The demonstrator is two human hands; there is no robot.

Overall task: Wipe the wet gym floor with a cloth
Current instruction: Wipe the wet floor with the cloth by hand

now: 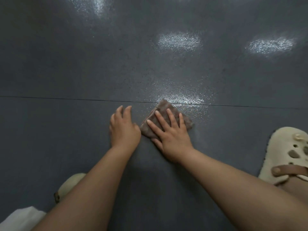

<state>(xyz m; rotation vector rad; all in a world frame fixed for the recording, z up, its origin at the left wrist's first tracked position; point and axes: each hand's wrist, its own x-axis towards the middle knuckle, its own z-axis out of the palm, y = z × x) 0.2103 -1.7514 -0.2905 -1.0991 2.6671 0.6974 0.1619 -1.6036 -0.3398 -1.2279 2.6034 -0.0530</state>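
A dark grey, pebble-textured gym floor fills the view, crossed by a thin straight seam running from side to side. Bright wet patches glisten on the far part of the floor, and another shiny wet stretch lies along the seam just beyond the cloth. The cloth is a small brownish-grey rag, folded into a rough square and turned like a diamond, its far corner touching the seam. It lies flat on the floor near the middle of the view. The right hand rests on it palm down with straight, spread fingers, pressing it against the floor rather than gripping it. The left hand sits on the bare floor just beside the cloth's near-left edge, fingers relaxed and lightly bent, holding nothing. No containers are in sight. A cream perforated clog stands on the floor at the right edge, and part of another clog shows behind the left forearm. Wide bare floor stretches to the left of the hands and beyond the seam.
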